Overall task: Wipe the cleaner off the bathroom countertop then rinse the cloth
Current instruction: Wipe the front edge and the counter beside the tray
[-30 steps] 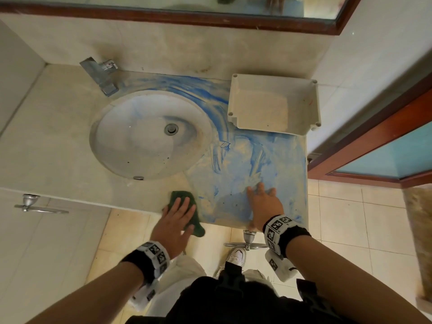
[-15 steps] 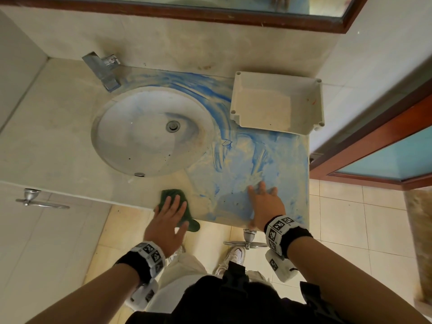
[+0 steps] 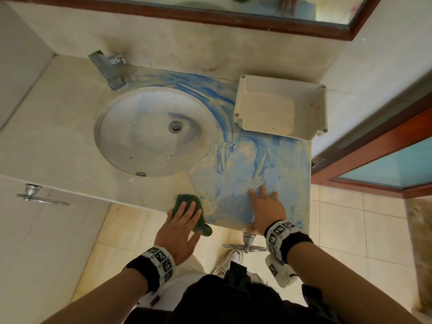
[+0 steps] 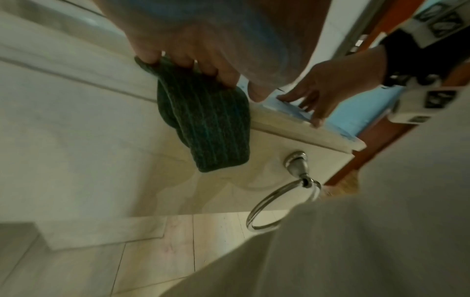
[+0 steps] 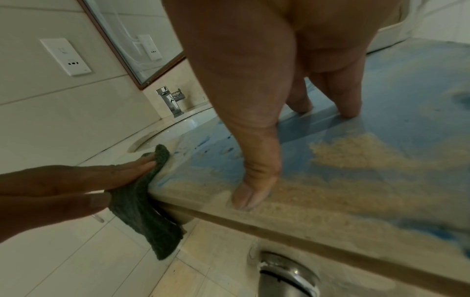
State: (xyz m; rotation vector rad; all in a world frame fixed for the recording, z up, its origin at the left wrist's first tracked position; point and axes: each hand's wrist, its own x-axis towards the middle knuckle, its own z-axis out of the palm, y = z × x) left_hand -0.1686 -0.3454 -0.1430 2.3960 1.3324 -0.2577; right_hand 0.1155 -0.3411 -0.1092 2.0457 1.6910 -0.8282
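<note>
The cloth is dark green with a ribbed knit weave, bunched into a soft wad at the front edge of the countertop, just in front of the sink. Part of it lies on the stone and part droops over the edge toward the floor. The left hand lies flat on it, fingers straight and pressing it down. To the right of the sink, the counter is smeared with blue cleaner in streaks and swirls, with beige stone showing through. The right hand rests spread and flat on that blue patch, holding nothing. Behind it, right of the sink, sits a white plastic tray. A chrome faucet stands behind the sink's left rim.
</note>
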